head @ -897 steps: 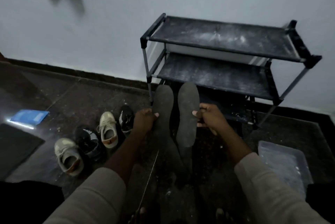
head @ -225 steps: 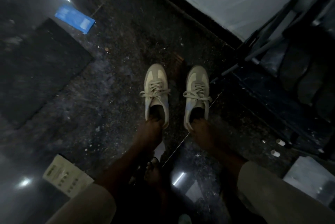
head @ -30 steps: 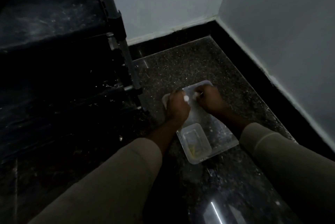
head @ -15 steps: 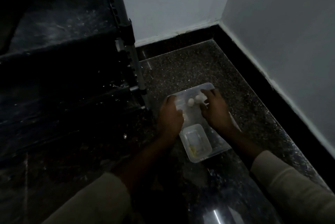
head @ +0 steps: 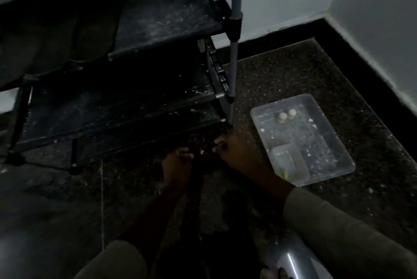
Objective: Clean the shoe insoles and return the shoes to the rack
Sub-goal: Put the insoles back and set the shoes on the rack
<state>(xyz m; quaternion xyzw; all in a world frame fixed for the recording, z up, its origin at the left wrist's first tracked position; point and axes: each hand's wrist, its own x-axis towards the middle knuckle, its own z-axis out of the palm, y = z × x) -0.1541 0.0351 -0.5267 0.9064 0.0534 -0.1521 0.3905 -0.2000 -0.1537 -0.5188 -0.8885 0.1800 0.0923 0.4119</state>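
Several dark insoles (head: pixel 94 19) lie side by side on the upper shelf of the black shoe rack (head: pixel 167 28), at the far left. No shoes are in view. Both my hands are low over the dark floor in front of the rack's right front leg (head: pixel 232 89). My left hand (head: pixel 178 165) has its fingers curled in. My right hand (head: pixel 239 154) is curled too, its fingertips close to the foot of that leg. I see nothing held in either hand, though the light is very dim.
A clear plastic tray (head: pixel 338 150) sits on the floor right of my right hand, with two small white balls (head: pixel 286 117) at its far end and a small clear tub (head: pixel 290 163) inside. Walls meet in the corner behind it. A shiny grey tube (head: pixel 291 263) lies at the bottom edge.
Both hands have left the tray and moved left to the floor by the rack's leg. The two white balls stay in the tray. My view has swung left and up.
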